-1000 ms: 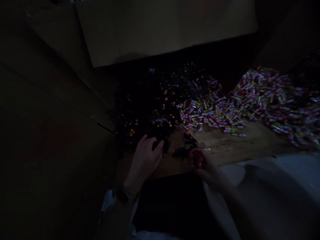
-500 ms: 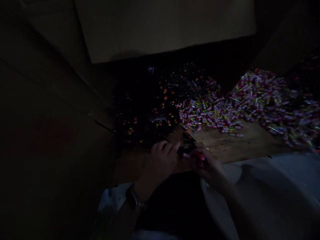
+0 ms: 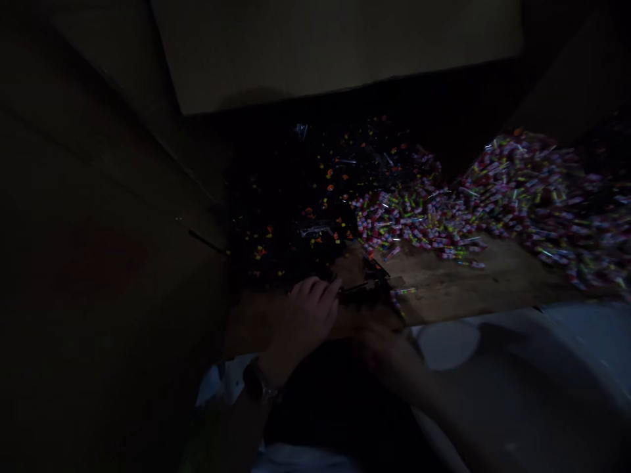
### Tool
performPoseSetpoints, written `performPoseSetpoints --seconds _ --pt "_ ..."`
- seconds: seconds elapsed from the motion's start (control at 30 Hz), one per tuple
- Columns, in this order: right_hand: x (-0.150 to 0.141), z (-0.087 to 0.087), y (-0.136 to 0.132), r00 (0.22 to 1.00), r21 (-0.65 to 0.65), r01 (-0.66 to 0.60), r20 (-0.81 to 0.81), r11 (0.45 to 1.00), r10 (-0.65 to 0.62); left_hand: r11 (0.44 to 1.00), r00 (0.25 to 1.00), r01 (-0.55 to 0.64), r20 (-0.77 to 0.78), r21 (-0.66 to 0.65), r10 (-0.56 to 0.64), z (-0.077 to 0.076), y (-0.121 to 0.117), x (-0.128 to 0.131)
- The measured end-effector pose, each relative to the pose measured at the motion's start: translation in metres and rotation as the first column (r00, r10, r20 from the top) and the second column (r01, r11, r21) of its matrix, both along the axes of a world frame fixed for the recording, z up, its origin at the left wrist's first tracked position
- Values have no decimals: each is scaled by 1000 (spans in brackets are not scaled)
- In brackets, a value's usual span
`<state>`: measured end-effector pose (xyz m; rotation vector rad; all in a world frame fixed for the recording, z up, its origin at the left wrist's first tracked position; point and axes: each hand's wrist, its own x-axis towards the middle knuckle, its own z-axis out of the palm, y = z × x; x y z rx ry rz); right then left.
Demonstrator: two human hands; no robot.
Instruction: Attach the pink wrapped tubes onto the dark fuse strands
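The scene is very dark. My left hand (image 3: 313,309), with a watch (image 3: 256,381) on its wrist, is over the near part of a wooden board (image 3: 497,279). Its fingers are bent and close together; whatever they may hold is hidden. Thin dark strips (image 3: 355,288) lie just right of its fingertips. My right hand (image 3: 389,355) is lower, at the board's near edge above my dark lap, smeared by motion, so its fingers and contents are unclear. A small striped stick-like piece (image 3: 407,291) lies on the board beyond it.
Many small pink, white and yellow wrapped pieces (image 3: 444,217) are heaped across the board to the right. Orange and yellow bits (image 3: 330,188) and clear plastic scraps (image 3: 315,231) are scattered over a dark area. Cardboard panels (image 3: 345,52) stand behind and at left (image 3: 98,276).
My right hand, which held something red, has moved down and toward me. The striped piece now shows where that hand was. My left hand has shifted slightly left.
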<state>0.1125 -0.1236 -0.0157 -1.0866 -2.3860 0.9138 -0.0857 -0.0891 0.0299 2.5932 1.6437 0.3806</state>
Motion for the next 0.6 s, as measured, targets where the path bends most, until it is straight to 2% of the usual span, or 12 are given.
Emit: performPoseSetpoints --seconds 0.13,0.23,0.4,0.6 --pt "-26 -19 -37 958 16 -70 280 997 63 999 998 -48 28 -17 49 -7 -6 -8" --pt "-44 -36 -50 902 78 -140 421 987 94 998 997 -64 44 -23 65 -10 -9 -10" --pt "-61 -53 -47 863 80 -225 478 971 160 999 998 -43 53 -4 43 -11 -12 -10" --pt "-73 -58 -41 811 33 -308 532 951 244 999 997 -52 62 -3 52 -7 -16 -10"
